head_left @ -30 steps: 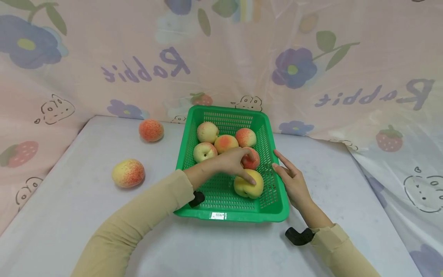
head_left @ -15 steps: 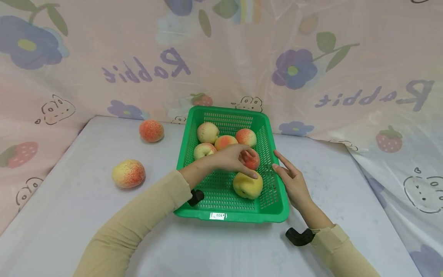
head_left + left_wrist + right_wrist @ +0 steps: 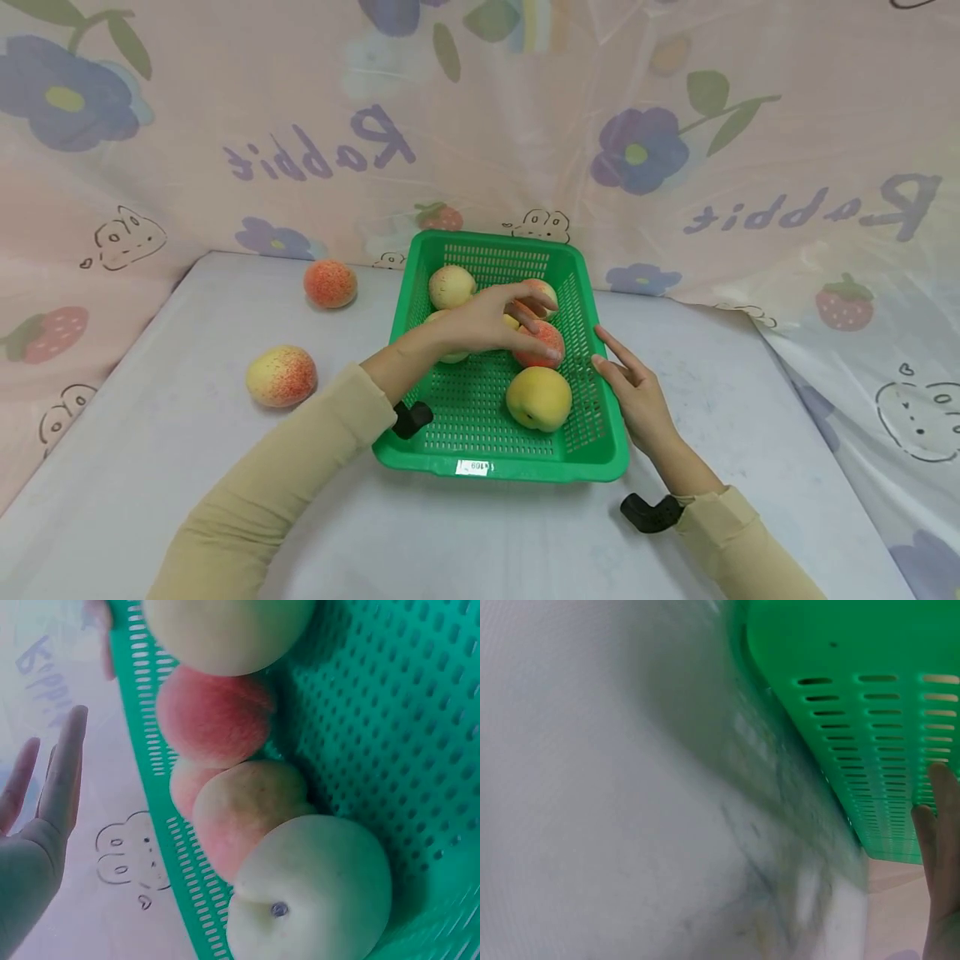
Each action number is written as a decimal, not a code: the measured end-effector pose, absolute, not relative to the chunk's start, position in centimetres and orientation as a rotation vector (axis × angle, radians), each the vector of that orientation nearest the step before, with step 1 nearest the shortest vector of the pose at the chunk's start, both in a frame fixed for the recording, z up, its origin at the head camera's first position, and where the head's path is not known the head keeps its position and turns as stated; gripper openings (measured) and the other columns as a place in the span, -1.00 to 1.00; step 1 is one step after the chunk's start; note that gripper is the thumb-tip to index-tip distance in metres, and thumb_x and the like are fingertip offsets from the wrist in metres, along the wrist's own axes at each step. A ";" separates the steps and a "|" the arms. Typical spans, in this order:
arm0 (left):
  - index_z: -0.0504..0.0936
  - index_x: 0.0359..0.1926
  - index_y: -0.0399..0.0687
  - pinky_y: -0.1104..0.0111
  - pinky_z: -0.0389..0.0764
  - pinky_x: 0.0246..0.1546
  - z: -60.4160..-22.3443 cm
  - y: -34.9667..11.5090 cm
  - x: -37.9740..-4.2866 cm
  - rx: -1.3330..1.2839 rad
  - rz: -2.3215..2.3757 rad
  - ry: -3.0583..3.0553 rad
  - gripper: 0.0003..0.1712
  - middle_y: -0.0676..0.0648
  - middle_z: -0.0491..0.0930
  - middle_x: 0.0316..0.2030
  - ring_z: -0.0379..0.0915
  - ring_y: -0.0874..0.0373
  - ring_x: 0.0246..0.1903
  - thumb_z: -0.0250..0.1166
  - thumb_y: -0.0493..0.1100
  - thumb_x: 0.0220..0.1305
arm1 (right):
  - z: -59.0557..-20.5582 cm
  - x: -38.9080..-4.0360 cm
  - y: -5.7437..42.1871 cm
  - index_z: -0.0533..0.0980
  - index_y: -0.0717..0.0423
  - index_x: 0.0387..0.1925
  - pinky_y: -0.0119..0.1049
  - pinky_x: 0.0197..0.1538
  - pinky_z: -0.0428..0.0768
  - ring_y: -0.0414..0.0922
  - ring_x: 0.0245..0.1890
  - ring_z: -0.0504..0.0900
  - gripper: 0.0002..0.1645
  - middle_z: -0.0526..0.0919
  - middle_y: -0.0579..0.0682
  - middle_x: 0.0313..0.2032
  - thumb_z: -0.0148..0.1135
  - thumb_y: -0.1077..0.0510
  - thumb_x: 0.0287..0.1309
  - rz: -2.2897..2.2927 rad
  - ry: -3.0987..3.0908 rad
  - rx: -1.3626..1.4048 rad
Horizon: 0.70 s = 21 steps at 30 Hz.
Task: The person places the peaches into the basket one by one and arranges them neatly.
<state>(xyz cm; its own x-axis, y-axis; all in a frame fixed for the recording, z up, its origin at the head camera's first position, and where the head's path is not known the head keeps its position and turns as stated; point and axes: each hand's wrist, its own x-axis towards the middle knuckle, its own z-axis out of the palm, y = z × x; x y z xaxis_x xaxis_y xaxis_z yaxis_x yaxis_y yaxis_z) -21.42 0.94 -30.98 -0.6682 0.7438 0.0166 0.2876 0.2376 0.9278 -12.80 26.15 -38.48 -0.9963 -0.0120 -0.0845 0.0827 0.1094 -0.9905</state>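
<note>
My left hand (image 3: pixel 491 321) hovers over the green basket (image 3: pixel 517 473), fingers spread and holding nothing. Beneath it in the head view are a red peach (image 3: pixel 546 340) and, partly covered, several others. In front of the red one lies a yellow peach (image 3: pixel 538 400). A pale peach (image 3: pixel 452 287) sits in the basket's back left. The left wrist view has the left hand (image 3: pixel 41 817) apart from the row of fruit, with a pale green peach (image 3: pixel 322 885) nearest the camera. My right hand (image 3: pixel 637 396) touches the basket's right rim with extended fingertips.
Left of the basket, two peaches lie on the white table (image 3: pixel 360 533): a red one (image 3: pixel 331 284) at the back and a yellow-red one (image 3: pixel 282 377) nearer. A printed curtain (image 3: pixel 480 125) hangs behind the table.
My left hand has let go of the yellow peach in the basket's front right and moved up, back and slightly left over the other peaches. The right hand stays at the rim.
</note>
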 end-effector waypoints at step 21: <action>0.47 0.19 0.05 0.23 0.53 0.07 -28.0 -4.3 -21.7 0.931 1.674 2.140 -0.39 0.08 0.45 0.19 0.41 0.12 0.11 0.44 -0.15 0.09 | -38.9 -12.9 26.3 0.19 -0.24 0.43 -0.31 -0.33 0.67 -0.24 -0.33 0.70 -0.36 0.68 -0.20 -0.18 0.06 -0.04 0.37 -2.028 2.309 0.079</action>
<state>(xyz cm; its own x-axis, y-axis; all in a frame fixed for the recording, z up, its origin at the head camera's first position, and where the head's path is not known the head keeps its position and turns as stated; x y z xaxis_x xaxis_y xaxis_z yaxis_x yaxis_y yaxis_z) -21.71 -4.32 -27.96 -0.7573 0.6298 0.1727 0.3194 0.1265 0.9391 -12.92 26.31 -38.88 -0.9964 -0.0056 -0.0844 0.0830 0.1296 -0.9881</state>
